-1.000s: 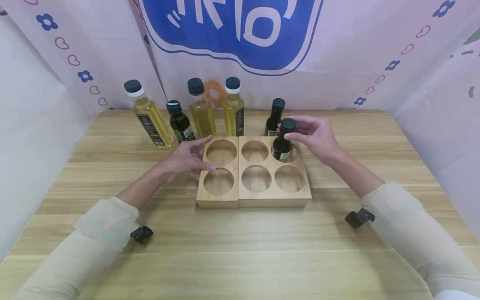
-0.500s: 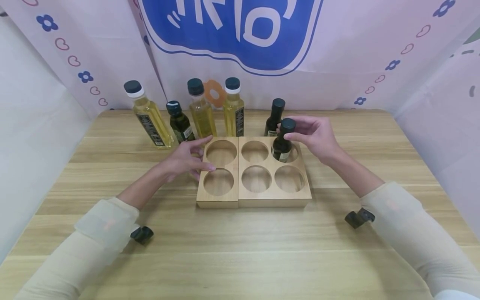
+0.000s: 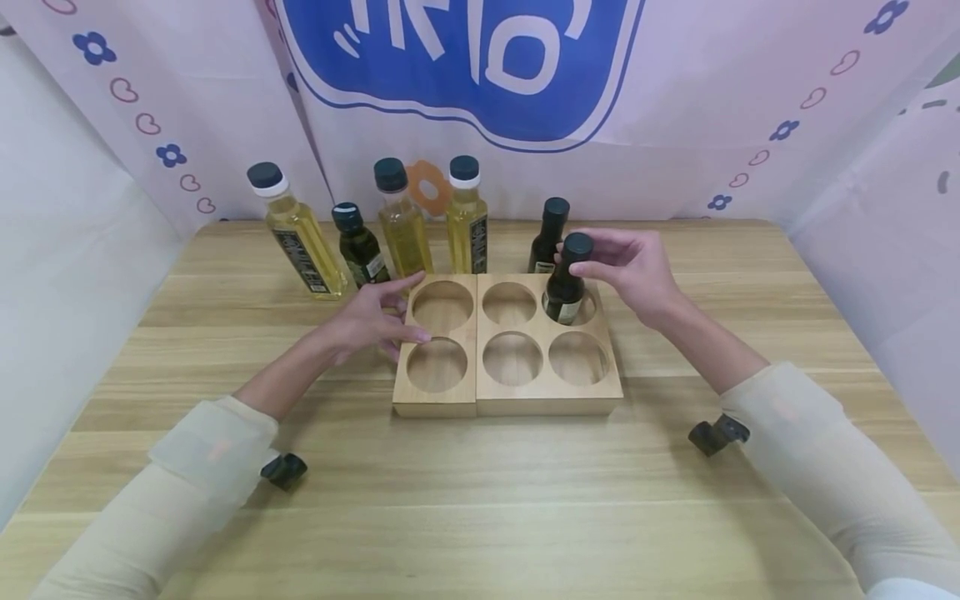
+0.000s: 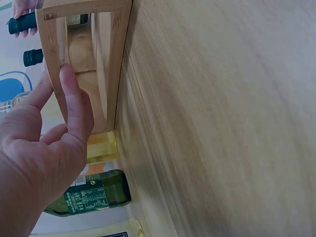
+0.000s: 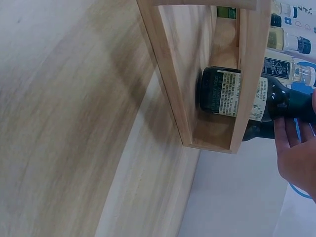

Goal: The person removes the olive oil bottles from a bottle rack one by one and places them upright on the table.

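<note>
A light wooden bottle rack with several round holes lies in the middle of the table. My left hand holds its left end, with thumb and index finger on the top board; in the left wrist view a finger reaches past that board's edge at the open side. With my right hand I pinch the neck of a small dark glass bottle with a dark cap. This bottle leans a little in the back right hole. Its labelled lower part is inside the rack, base close to the bottom board.
Behind the rack stands another small dark bottle, close to my right fingers. Three tall oil bottles, one being the left one, and a short dark green bottle stand at back left. A printed cloth hangs behind the table.
The dark bottle and my right hand have risen very slightly. My left hand and the rack stay as they were.
</note>
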A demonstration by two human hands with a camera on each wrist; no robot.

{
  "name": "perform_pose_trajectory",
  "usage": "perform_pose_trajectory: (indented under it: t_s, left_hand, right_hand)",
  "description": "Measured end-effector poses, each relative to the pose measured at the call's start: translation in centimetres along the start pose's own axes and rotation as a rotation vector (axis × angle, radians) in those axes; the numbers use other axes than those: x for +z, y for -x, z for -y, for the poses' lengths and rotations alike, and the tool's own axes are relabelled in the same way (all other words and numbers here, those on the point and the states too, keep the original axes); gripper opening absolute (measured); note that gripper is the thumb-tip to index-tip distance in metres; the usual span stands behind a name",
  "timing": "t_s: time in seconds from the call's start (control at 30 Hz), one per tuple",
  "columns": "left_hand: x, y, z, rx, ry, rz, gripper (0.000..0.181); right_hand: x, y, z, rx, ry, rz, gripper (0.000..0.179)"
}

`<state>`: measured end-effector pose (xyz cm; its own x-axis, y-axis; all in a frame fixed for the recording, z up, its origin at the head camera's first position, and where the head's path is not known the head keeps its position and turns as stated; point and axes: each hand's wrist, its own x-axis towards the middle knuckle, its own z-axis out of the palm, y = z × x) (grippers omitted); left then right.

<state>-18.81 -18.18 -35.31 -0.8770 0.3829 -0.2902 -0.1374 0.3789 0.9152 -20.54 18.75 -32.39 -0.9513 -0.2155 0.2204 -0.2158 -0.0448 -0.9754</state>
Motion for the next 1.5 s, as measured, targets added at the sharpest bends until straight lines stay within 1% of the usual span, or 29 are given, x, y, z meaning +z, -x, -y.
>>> perform_pose_trajectory:
  t_s: [0.27, 0.5, 0.73, 0.87, 1.07, 1.3, 1.5]
  left_hand:
    - [0.0, 0.1, 0.0, 0.002, -0.01, -0.001, 0.097]
    - [0.0, 0.2, 0.0, 0.008, -0.006, 0.002, 0.097]
    - [0.1, 0.0, 0.2, 0.013, 0.004, 0.001, 0.097]
    - [0.1, 0.0, 0.2, 0.012, 0.006, 0.0, 0.096]
    - [0.1, 0.0, 0.1, 0.006, 0.005, -0.005, 0.097]
    - [0.1, 0.1, 0.0, 0.001, 0.004, -0.003, 0.097]
    - [0.1, 0.0, 0.0, -0.006, 0.003, -0.006, 0.098]
  right_hand:
    - [0.0, -0.1, 0.6, -0.031, -0.002, -0.015, 0.044]
    - [-0.2, 0.0, 1.2, -0.05, -0.064, -0.037, 0.042]
    - [-0.7, 0.1, 1.4, -0.105, -0.154, -0.017, 0.035]
    - [-1.0, 0.1, 1.8, -0.123, -0.156, -0.036, 0.034]
    - [-1.2, 0.0, 2.4, -0.131, -0.141, -0.049, 0.034]
    - [-1.5, -0.1, 3.0, -0.126, -0.177, -0.059, 0.033]
    - [-1.9, -0.4, 3.4, -0.129, -0.204, -0.107, 0.033]
